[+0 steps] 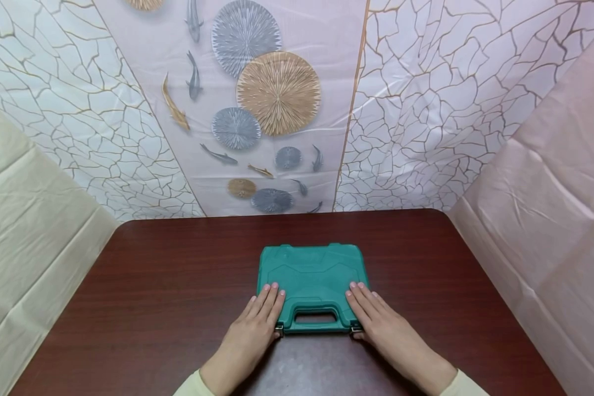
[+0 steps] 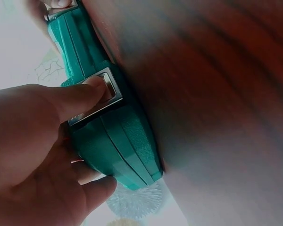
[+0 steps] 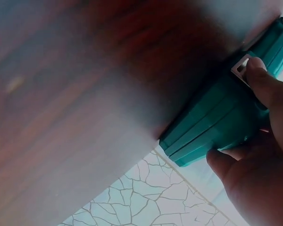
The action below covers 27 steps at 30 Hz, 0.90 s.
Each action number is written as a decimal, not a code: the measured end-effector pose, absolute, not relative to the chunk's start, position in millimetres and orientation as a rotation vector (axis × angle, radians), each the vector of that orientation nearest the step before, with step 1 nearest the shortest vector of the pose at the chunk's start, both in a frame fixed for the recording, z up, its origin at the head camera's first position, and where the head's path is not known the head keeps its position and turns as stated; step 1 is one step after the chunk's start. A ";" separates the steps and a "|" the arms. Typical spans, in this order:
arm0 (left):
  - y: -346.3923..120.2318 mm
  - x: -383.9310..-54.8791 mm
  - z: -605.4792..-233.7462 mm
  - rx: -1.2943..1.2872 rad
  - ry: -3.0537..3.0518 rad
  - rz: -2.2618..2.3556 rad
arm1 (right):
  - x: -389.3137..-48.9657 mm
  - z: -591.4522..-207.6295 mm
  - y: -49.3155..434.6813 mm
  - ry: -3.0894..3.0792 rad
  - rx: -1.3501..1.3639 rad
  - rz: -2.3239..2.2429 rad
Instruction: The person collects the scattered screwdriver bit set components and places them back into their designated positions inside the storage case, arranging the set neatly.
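A green plastic carrying case lies closed and flat on the dark reddish-brown table, its handle toward me. My left hand rests straight fingers on the lid's near left part. In the left wrist view, the left thumb presses on a metal latch at the front edge. On the near right part, my right hand lies with its fingers extended over the lid. Its thumb touches the other metal latch in the right wrist view. The case's contents are hidden.
The wooden table stretches out around the case on all sides. Behind its far edge hangs a patterned cloth with round motifs and fish. Pale cloth walls flank the table on both sides.
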<state>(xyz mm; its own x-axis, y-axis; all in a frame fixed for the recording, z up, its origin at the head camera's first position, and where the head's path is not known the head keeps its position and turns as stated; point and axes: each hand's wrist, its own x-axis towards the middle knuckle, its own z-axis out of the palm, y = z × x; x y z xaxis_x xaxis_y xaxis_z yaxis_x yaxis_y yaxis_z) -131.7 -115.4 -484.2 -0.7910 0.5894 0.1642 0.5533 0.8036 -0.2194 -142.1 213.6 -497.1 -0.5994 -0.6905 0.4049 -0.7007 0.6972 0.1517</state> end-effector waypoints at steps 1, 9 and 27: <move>-115.5 -131.5 -483.9 -0.886 -2.765 0.237 | -142.6 -496.4 213.5 -2.460 1.077 0.043; -117.1 -131.6 -480.6 -0.887 -2.775 0.204 | -142.5 -486.7 211.8 -2.577 1.050 0.169; -111.9 -125.1 -482.4 -0.238 -2.937 -1.147 | -138.1 -472.7 203.6 -3.008 0.155 1.289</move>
<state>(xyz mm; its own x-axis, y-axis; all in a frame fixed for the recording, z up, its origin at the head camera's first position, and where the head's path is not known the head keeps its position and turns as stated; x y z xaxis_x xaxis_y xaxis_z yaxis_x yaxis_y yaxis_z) -125.1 -111.9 -482.4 -0.9884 0.1473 0.0356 0.1325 0.7257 0.6752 -138.1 203.6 -472.7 -0.9865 -0.1394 -0.0858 -0.0339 0.6871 -0.7258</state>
